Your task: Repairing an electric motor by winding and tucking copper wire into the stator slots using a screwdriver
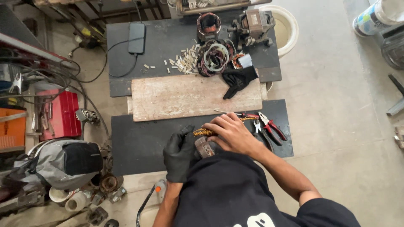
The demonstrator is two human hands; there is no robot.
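- Gripping from the left, the left hand [179,154], in a black glove, has its fingers wrapped round a small motor part [203,147] at the near edge of the dark tabletop [139,143].
- Over on the other side, the bare right hand [231,133] lies across the top of the same part, fingers curled down onto its copper winding [203,133].
- Just right of that hand, red-handled pliers [269,126] lie on the tabletop, jaws pointing away from the person.
- Behind the hands, a pale wooden board [189,96] bridges the two dark surfaces.
- A spare black glove [237,80] is draped over the board's far right corner.
- Farther back: wound coils [214,56], a scatter of small pale slips [185,61], a motor body [252,25].
- A phone [136,38] lies at the back left, cable attached.
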